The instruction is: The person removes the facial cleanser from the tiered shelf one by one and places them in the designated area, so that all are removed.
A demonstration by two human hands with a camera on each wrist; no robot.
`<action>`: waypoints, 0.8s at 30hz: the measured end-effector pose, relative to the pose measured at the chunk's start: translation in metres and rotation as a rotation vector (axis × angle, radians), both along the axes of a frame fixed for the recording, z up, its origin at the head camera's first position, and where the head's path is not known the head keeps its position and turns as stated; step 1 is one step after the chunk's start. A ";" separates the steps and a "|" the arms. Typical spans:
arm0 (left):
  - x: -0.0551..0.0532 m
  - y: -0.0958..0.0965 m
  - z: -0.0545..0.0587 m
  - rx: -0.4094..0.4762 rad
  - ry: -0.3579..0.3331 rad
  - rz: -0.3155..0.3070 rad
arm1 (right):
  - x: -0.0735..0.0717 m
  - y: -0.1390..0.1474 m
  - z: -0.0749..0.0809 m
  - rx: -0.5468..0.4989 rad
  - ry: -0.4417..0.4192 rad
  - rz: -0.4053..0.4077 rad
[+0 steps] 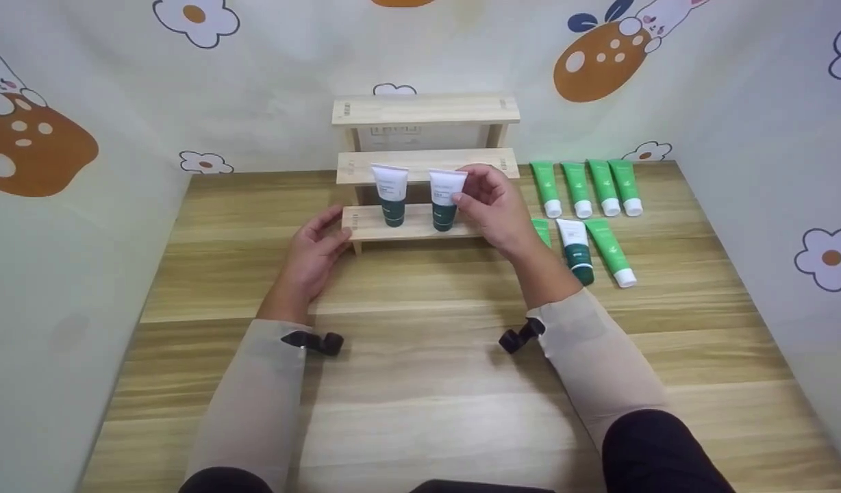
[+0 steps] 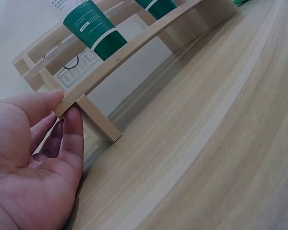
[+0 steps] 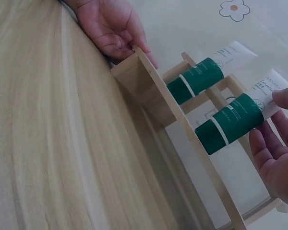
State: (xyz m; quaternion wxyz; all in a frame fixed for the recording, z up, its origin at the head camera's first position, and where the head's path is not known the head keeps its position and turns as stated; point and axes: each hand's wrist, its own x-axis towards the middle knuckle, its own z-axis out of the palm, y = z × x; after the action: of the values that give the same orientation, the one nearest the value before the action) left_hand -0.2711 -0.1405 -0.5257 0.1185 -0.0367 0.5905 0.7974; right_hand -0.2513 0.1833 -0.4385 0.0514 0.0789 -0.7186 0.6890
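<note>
A three-tier wooden shelf stands against the back wall. Two white and dark green tubes stand cap down on its lowest step: the left tube is untouched, and the right tube is pinched near its white upper part by my right hand. In the right wrist view, the thumb lies on the front of that tube with the fingers behind. My left hand grips the left end of the lowest step, thumb on top and fingers beneath, as the left wrist view shows at the step.
Right of the shelf, several green tubes with white caps lie in a row on the wooden table. Nearer lie another white and dark green tube and a green tube; one more green tube is partly behind my right hand.
</note>
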 end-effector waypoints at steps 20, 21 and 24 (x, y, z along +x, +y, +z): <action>0.002 -0.001 0.002 -0.018 -0.008 0.005 | 0.011 0.049 0.003 -0.088 0.011 -0.151; 0.001 0.000 0.002 -0.018 -0.007 0.005 | 0.012 0.054 0.003 -0.100 0.021 -0.158; 0.001 0.000 0.002 -0.025 -0.004 -0.001 | 0.016 0.069 0.002 -0.119 0.034 -0.181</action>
State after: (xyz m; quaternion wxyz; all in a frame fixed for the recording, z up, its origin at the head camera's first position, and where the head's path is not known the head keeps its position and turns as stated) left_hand -0.2700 -0.1408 -0.5242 0.1197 -0.0395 0.6001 0.7899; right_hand -0.2353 0.2522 -0.4365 0.1302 0.0220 -0.6796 0.7216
